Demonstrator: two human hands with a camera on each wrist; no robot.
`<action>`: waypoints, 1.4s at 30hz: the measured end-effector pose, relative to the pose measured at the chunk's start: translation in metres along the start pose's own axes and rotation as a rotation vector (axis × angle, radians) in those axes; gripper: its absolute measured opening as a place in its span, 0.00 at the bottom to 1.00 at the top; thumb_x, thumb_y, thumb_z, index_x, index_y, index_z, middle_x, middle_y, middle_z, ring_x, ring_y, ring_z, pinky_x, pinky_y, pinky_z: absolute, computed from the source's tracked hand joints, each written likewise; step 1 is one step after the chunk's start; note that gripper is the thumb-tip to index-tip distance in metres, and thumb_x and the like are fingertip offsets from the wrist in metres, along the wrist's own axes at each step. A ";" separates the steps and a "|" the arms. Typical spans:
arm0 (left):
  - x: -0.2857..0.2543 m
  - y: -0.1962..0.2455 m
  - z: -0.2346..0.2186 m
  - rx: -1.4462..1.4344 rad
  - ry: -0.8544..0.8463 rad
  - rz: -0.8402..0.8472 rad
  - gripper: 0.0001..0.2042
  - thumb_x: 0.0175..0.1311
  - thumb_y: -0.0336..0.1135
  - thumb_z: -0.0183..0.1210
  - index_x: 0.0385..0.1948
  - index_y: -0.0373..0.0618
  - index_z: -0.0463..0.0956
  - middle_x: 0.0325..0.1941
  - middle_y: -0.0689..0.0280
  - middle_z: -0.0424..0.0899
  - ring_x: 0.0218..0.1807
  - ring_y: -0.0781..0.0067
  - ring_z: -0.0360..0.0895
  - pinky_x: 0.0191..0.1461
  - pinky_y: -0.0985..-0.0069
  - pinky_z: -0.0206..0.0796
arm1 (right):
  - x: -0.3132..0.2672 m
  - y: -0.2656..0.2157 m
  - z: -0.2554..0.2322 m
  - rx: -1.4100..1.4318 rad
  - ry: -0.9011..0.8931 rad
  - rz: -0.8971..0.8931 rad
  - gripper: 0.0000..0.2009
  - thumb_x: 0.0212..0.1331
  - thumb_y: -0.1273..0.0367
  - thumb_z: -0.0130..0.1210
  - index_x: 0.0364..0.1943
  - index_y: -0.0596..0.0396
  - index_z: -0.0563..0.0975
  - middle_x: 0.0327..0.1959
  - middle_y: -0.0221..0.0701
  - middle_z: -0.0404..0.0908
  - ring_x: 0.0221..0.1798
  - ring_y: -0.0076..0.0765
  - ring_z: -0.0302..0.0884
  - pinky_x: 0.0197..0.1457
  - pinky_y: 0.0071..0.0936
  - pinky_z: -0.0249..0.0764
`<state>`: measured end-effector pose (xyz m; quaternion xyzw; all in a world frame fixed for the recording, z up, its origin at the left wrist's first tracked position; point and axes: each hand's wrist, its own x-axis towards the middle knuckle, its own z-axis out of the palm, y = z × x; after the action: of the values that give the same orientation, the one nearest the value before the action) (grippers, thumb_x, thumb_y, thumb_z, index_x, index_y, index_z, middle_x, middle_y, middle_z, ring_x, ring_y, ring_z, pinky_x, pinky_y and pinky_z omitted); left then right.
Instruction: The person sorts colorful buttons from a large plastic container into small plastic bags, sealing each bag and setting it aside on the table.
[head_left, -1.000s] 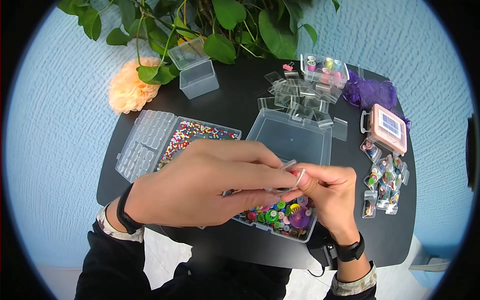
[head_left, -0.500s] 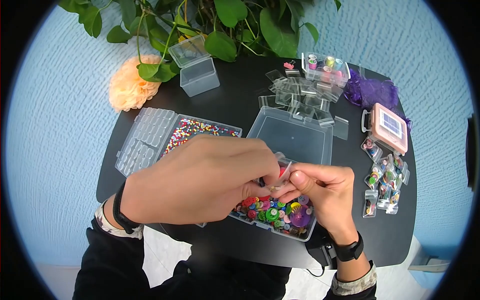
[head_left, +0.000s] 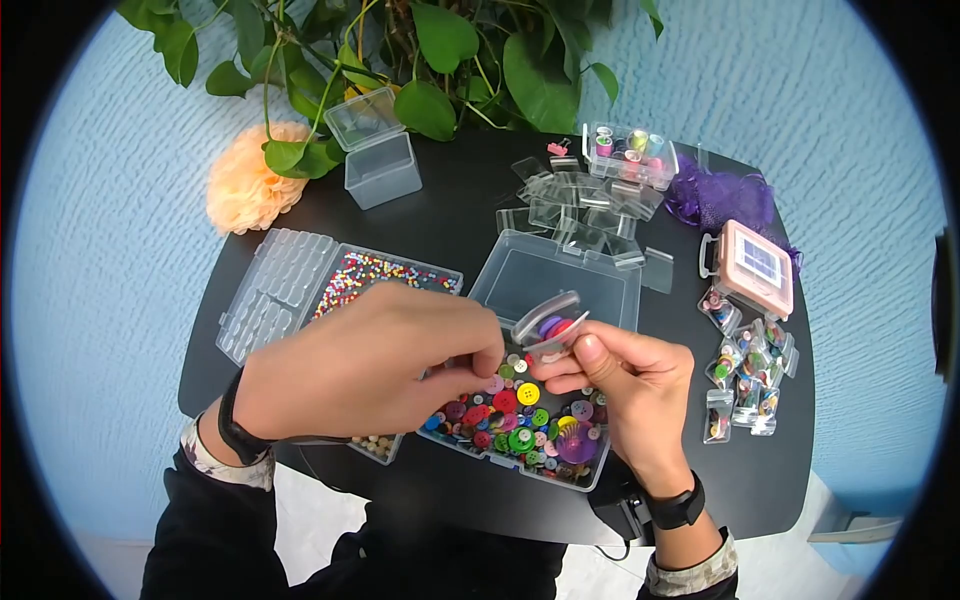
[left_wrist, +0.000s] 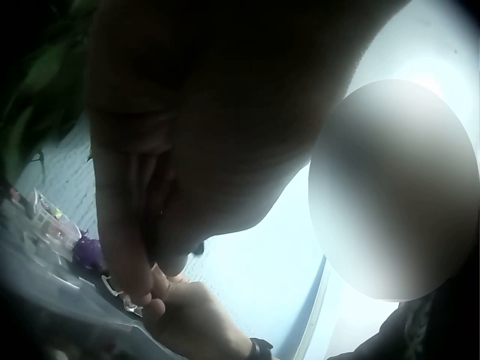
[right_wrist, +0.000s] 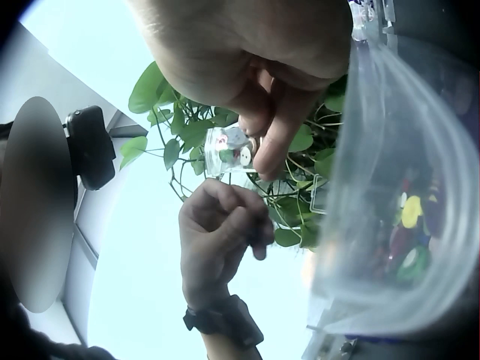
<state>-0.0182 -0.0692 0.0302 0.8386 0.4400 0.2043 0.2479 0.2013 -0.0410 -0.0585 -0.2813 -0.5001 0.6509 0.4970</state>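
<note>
My right hand (head_left: 645, 400) pinches a small clear zip bag (head_left: 536, 347) by its edge, between thumb and fingers. The bag's mouth gapes, and purple and red buttons show inside; white and green ones show through the bag (right_wrist: 231, 150) in the right wrist view. Just left of it, my left hand (head_left: 375, 365) hovers over the button box with fingers loosely bent, thumb and forefinger tips apart. Below both hands, the clear plastic box (head_left: 520, 467) holds many mixed buttons, among them a yellow button (head_left: 528, 394); its lid (head_left: 560, 275) lies folded back.
A bead case (head_left: 265, 290) sits partly under my left hand. Beyond the lid lie empty zip bags (head_left: 570, 205) and a box of thread spools (head_left: 630, 160). Filled button bags (head_left: 750, 370) and a pink case (head_left: 755, 268) are at right. A small clear box (head_left: 383, 172) stands behind.
My left fingers have come out of the bag's mouth and moved left and slightly down over the buttons. My right hand keeps hold of the bag, now in plain sight. The head view has shifted slightly.
</note>
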 end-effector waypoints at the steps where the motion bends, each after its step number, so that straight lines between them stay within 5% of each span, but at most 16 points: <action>1: 0.001 -0.002 0.001 0.026 -0.007 0.016 0.08 0.47 0.19 0.65 0.28 0.40 0.77 0.36 0.62 0.86 0.36 0.66 0.85 0.38 0.75 0.74 | 0.000 0.000 -0.001 0.002 0.029 -0.013 0.11 0.67 0.74 0.56 0.47 0.71 0.81 0.36 0.48 0.86 0.39 0.44 0.88 0.43 0.33 0.87; 10: 0.020 0.015 0.017 -0.017 0.371 0.159 0.11 0.53 0.25 0.69 0.38 0.40 0.82 0.43 0.58 0.85 0.42 0.63 0.84 0.47 0.72 0.75 | -0.001 -0.002 0.002 0.008 0.088 -0.056 0.11 0.68 0.74 0.56 0.47 0.71 0.80 0.36 0.48 0.86 0.40 0.43 0.87 0.45 0.34 0.87; 19: 0.031 0.007 0.027 -0.155 0.421 0.106 0.07 0.56 0.25 0.68 0.36 0.38 0.84 0.38 0.60 0.86 0.33 0.73 0.82 0.37 0.79 0.73 | -0.002 -0.003 0.002 0.000 0.102 -0.086 0.11 0.67 0.74 0.57 0.48 0.70 0.80 0.37 0.47 0.86 0.40 0.44 0.87 0.44 0.35 0.88; 28: 0.042 0.003 0.025 -0.175 0.449 0.221 0.05 0.55 0.24 0.68 0.33 0.37 0.84 0.34 0.62 0.85 0.33 0.71 0.82 0.37 0.78 0.72 | -0.001 -0.013 0.000 -0.094 0.185 -0.141 0.12 0.66 0.75 0.57 0.49 0.70 0.80 0.38 0.48 0.86 0.38 0.40 0.87 0.44 0.32 0.88; 34: 0.040 -0.010 0.000 -0.208 0.475 0.281 0.04 0.53 0.22 0.67 0.30 0.37 0.83 0.32 0.63 0.84 0.33 0.70 0.82 0.37 0.78 0.72 | 0.014 -0.046 0.014 -0.201 0.047 -0.028 0.11 0.64 0.76 0.60 0.47 0.69 0.81 0.38 0.45 0.87 0.38 0.36 0.87 0.44 0.27 0.85; 37: 0.035 -0.010 -0.014 -0.172 0.524 0.277 0.04 0.52 0.21 0.66 0.29 0.37 0.82 0.32 0.62 0.84 0.32 0.69 0.82 0.36 0.77 0.72 | 0.031 -0.078 0.018 -0.567 -0.093 -0.106 0.12 0.56 0.78 0.66 0.44 0.69 0.83 0.38 0.42 0.87 0.41 0.32 0.87 0.47 0.24 0.83; 42: 0.028 -0.012 -0.025 -0.177 0.567 0.307 0.05 0.49 0.20 0.67 0.28 0.37 0.82 0.31 0.61 0.83 0.30 0.68 0.82 0.34 0.77 0.72 | 0.051 -0.097 0.037 -0.520 -0.021 -0.251 0.14 0.51 0.79 0.69 0.43 0.66 0.84 0.39 0.42 0.87 0.41 0.32 0.86 0.47 0.23 0.81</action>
<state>-0.0257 -0.0340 0.0463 0.7801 0.3403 0.5020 0.1536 0.1866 -0.0069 0.0509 -0.3285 -0.6861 0.4372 0.4798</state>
